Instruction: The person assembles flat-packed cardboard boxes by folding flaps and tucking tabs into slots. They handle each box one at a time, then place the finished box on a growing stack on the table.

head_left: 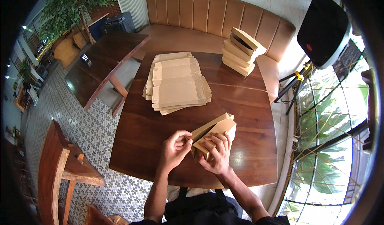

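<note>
Head view: both hands' grip closed on a half-folded brown carton (214, 133); flat blanks (176, 83) beyond; folded boxes (242, 51) stacked far right.

left hand (175, 148): fingers curled, pinching | right hand (216, 153): fingers spread, closed grip | forearms bare, converging

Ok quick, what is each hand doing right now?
Left hand: closed, pinching the near end of the brown cardboard box.
Right hand: closed around the same box, fingers over its side.
</note>
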{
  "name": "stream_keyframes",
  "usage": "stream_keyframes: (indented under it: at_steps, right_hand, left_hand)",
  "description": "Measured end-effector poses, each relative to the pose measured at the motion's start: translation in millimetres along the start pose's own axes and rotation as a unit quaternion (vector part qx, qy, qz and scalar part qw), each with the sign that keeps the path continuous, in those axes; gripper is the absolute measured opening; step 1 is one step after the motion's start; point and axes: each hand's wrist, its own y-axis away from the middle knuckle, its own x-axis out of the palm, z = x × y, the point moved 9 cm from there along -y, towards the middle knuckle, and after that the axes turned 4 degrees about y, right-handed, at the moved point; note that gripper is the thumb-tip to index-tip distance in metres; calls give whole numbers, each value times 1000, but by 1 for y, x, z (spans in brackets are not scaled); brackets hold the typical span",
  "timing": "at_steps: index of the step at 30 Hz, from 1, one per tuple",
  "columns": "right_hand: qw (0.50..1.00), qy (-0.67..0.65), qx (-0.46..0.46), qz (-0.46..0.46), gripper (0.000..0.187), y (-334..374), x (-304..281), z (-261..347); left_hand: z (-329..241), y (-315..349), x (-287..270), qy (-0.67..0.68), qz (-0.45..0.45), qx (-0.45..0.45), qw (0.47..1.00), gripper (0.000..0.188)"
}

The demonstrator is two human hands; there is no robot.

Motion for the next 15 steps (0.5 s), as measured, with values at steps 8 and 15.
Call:
stream_keyframes:
  at_steps: [8, 15]
  right_hand:
    - [999, 32, 38, -7, 45, -5, 3, 1]
    - [997, 39, 67, -2, 38, -11, 0, 4]
  left_hand:
    - [-7, 2, 3, 2, -15, 33, 999, 22]
    - [-3, 5, 1, -8, -32, 22, 999, 20]
